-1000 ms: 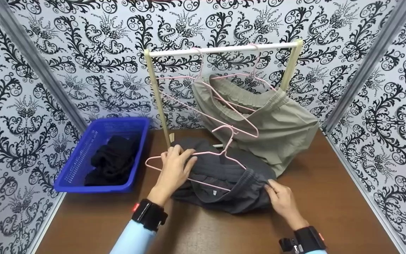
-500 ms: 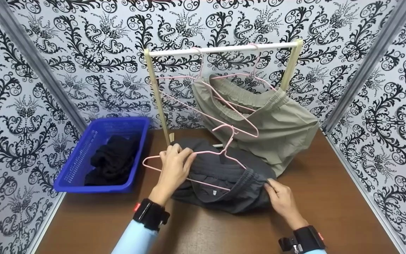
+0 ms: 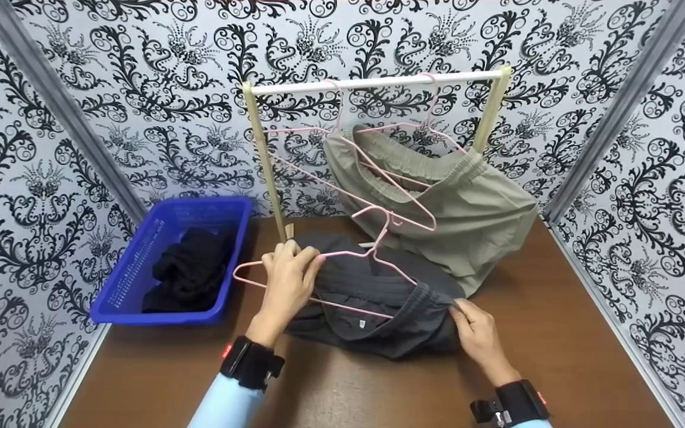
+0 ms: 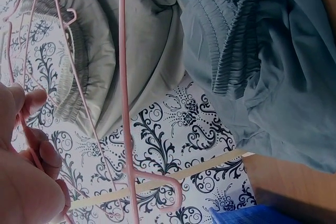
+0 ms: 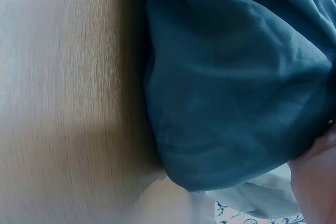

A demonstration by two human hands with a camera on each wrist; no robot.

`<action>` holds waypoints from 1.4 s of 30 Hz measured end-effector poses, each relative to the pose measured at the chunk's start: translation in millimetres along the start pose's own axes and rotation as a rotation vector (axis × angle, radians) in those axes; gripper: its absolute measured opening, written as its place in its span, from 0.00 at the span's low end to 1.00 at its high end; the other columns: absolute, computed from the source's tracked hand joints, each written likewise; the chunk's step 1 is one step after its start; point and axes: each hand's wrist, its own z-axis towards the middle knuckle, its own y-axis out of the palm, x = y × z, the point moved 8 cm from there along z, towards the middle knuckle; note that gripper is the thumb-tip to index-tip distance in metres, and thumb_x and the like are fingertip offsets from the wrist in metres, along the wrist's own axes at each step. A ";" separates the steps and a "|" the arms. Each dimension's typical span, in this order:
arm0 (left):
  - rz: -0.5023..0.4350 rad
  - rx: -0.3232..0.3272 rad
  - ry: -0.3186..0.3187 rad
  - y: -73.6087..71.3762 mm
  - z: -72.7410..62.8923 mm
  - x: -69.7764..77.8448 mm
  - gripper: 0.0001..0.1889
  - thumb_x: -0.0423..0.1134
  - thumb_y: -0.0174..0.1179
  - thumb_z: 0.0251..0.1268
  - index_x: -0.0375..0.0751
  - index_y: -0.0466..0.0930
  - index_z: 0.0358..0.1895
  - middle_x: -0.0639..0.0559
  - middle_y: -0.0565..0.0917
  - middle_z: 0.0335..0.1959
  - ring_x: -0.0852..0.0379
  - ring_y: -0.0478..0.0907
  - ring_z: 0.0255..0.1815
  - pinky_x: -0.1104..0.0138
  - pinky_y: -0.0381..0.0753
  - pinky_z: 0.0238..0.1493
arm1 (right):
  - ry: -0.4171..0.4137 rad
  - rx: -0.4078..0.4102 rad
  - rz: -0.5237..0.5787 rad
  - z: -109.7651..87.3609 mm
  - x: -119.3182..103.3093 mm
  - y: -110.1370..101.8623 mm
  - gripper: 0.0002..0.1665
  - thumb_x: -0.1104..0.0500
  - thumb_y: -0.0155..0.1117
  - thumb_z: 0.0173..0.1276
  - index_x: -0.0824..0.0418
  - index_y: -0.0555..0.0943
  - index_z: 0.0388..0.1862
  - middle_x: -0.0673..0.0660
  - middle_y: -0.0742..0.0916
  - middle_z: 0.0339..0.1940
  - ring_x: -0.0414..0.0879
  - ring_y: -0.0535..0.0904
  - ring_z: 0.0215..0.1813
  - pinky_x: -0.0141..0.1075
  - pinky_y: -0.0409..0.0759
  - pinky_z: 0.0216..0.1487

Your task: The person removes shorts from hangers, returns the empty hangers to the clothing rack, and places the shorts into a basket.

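Observation:
My left hand [image 3: 288,279] grips the left shoulder of a pink wire hanger [image 3: 345,252] with thumb and fingers. The hanger's right end is tucked inside the gathered waistband of a dark grey elastic-waist garment [image 3: 402,339], while its left end sticks out past my hand. At the waistband's right corner, my right hand [image 3: 478,333] pinches the cloth. In the left wrist view, the hanger's bar [image 4: 124,77] crosses in front of the rack, with the garment [image 4: 283,77] at right. Cloth [image 5: 236,87] fills much of the right wrist view, my right fingertips mostly hidden.
Behind stands a small rack [image 3: 378,83] with two pink hangers; khaki elastic-waist clothing [image 3: 479,214] hangs from the right one. A blue basket [image 3: 99,315] holding black cloth [image 3: 194,267] is at left. Patterned walls [image 3: 188,137] enclose the brown table [image 3: 342,392].
My left hand and the hanger have shifted slightly left, the hook also a little up. My right hand stays almost still at the waistband corner.

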 end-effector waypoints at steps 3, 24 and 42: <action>0.000 0.007 -0.002 -3.0 1.0 0.0 0.10 0.43 0.63 0.72 0.43 0.82 0.33 0.47 0.70 0.28 0.45 0.68 0.35 0.47 0.60 0.45 | -0.012 0.014 0.000 -0.3 0.5 -0.7 0.12 0.77 0.64 0.65 0.66 0.87 0.40 0.59 0.90 0.38 0.42 0.87 0.43 0.18 0.73 0.51; 0.006 0.056 0.005 -18.0 6.9 -3.5 0.08 0.42 0.66 0.69 0.43 0.82 0.32 0.48 0.70 0.27 0.44 0.67 0.34 0.47 0.60 0.44 | 0.058 0.043 -0.020 -2.5 11.2 -5.6 0.10 0.77 0.63 0.66 0.68 0.87 0.42 0.65 0.90 0.40 0.35 0.86 0.47 0.16 0.72 0.52; 0.001 0.084 0.012 -26.2 7.8 -6.5 0.08 0.41 0.65 0.69 0.41 0.82 0.33 0.46 0.70 0.28 0.43 0.67 0.35 0.46 0.59 0.44 | 0.289 -0.010 -0.084 -8.7 29.4 -7.2 0.09 0.67 0.60 0.75 0.66 0.87 0.45 0.63 0.91 0.44 0.56 0.89 0.47 0.19 0.73 0.49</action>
